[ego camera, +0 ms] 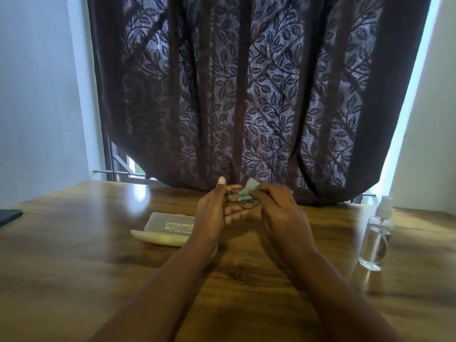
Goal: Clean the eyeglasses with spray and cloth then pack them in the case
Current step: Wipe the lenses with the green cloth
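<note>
Both hands meet above the middle of the wooden table. My left hand holds the dark-framed eyeglasses, mostly hidden between my fingers. My right hand pinches a pale green cloth against the glasses. An open whitish glasses case lies on the table just left of my left wrist. The clear spray bottle with a white nozzle stands upright at the right, apart from both hands.
A dark leaf-patterned curtain hangs behind the table's far edge. A flat black object lies at the table's left edge. White walls stand on both sides.
</note>
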